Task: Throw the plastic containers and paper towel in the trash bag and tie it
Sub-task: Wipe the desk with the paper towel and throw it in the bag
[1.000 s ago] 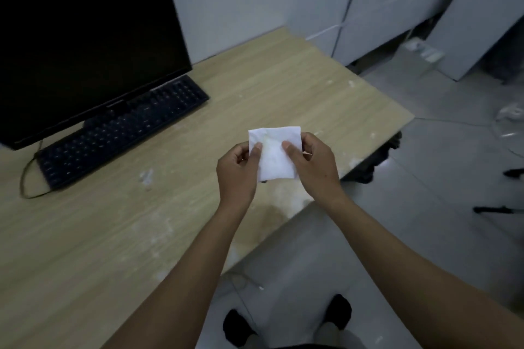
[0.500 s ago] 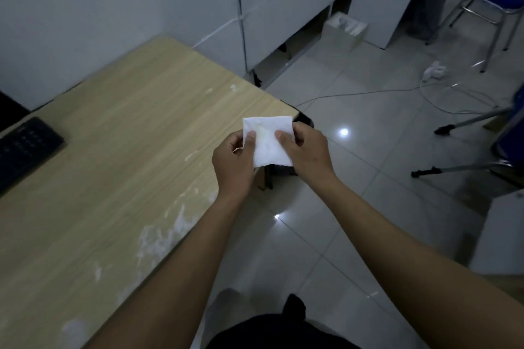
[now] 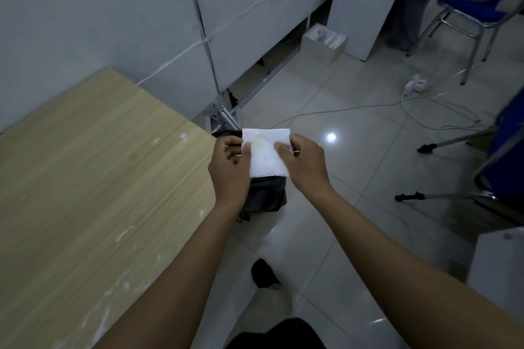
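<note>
Fingers (image 3: 246,151) of left hand (image 3: 231,170) and right hand (image 3: 304,163) pinch folded paper towel (image 3: 266,151) by its side edges, frame centre, overlapping dark trash bag (image 3: 265,193) on floor beside table (image 3: 85,178). Bag mouth hidden. Risk: the light towel may flutter and miss if dropped from high up.

We record dim, bluish-grey light. One small glare spot sits on the glossy floor (image 3: 331,137); the paper towel (image 3: 266,153) reads brightest. Shadows are soft. Edges bow from wide-angle distortion; detail looks slightly smeared.
</note>
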